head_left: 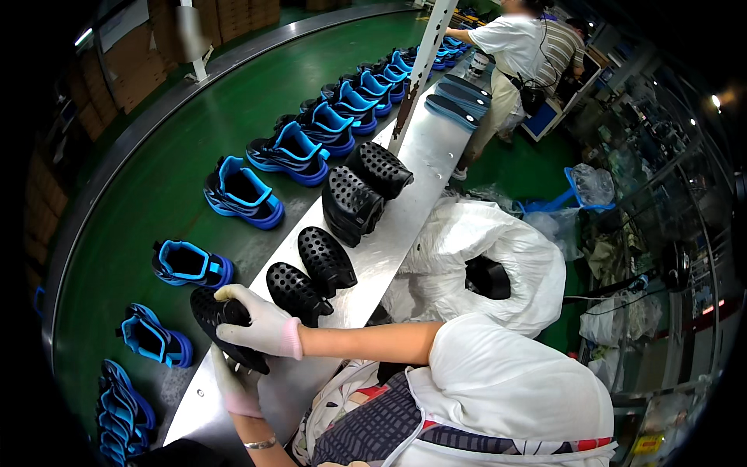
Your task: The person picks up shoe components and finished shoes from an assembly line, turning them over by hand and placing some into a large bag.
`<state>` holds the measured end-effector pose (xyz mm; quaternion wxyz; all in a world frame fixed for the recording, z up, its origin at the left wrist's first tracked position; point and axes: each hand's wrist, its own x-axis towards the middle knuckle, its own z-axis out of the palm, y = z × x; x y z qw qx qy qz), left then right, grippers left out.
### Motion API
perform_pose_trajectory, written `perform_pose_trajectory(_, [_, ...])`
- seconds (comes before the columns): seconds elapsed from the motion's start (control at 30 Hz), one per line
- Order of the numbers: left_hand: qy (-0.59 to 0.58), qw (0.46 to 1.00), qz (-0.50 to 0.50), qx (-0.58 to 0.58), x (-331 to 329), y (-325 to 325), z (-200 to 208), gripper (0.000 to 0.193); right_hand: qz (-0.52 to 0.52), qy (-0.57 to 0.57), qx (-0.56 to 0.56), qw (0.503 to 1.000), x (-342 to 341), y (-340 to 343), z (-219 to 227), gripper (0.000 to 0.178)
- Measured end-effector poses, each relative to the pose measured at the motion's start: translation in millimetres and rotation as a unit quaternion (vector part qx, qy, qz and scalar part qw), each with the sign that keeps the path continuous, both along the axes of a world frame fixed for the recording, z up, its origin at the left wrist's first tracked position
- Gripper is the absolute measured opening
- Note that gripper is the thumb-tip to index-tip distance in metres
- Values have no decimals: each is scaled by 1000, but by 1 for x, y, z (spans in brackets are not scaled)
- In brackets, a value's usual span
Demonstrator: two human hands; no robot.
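Observation:
A black perforated plastic shoe insert is held over the near edge of the metal bench, tilted, with its lower end toward me. My right hand, in a white glove with a pink cuff, closes over it from above. From below, my left hand, gloved too, grips its lower end; some of those fingers are hidden. Just beyond my right hand lie two more black inserts, dotted with round holes. Farther up the bench sit stacked inserts of the same kind. Left of my hands stands a black-and-blue shoe.
A green conveyor carries several black-and-blue shoes beside the metal bench. A white post rises at the bench. Insoles lie at its far end, near co-workers. A white sack stands at right.

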<state>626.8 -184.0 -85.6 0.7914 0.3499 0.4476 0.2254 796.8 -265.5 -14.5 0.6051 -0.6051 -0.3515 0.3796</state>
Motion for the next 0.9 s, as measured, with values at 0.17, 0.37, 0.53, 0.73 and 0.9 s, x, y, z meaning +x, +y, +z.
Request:
perform_pose_trajectory(0.17, [-69,982,160,-70,-39,-7,24,51,110,34,13,993,-28,7,5,62])
perform_pose_trajectory(0.37, [-122,934,335,-15,-155,-110,61,51,402,-170,131,890,-127,-9,22,69])
perform_pose_trajectory(0.53, [116,876,433,178,-221,-154,61,61,495,-47,60,866,-195,-18,49,73])
perform_pose_trajectory(0.73, [241,762,559,220,-286,-257,97,67,651,-172,90,734,-279,-32,69,71])
perform_pose_trajectory(0.9, [369,600,670,236,-345,-320,105,54,751,-145,173,621,-371,-50,66,65])
